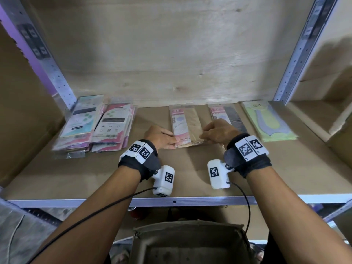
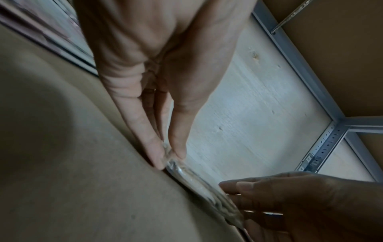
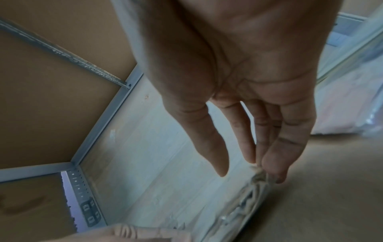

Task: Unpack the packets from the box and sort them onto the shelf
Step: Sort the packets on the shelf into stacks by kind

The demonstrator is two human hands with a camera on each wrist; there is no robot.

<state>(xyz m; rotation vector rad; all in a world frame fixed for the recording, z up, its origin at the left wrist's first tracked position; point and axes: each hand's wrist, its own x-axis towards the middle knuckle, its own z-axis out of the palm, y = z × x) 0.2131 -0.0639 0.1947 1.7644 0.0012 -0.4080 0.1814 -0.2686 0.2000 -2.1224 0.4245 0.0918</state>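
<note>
A pink and beige packet (image 1: 185,128) lies flat on the shelf board (image 1: 190,174), mid-shelf. My left hand (image 1: 174,141) pinches its near left corner; the left wrist view shows the thumb and fingers of that hand (image 2: 170,155) closed on the packet's clear edge (image 2: 199,181). My right hand (image 1: 204,137) holds the near right corner, and in the right wrist view its fingertips (image 3: 273,165) meet on the crumpled corner (image 3: 257,178), the thumb standing a little apart. The open cardboard box (image 1: 188,242) sits below the shelf, close to my body.
Two stacks of pink and teal packets (image 1: 95,128) fill the shelf's left end. A grey packet (image 1: 232,117) lies partly behind my right hand, with a green packet (image 1: 270,121) beyond it. Metal uprights (image 1: 293,73) frame the bay. Bare board lies along the front edge.
</note>
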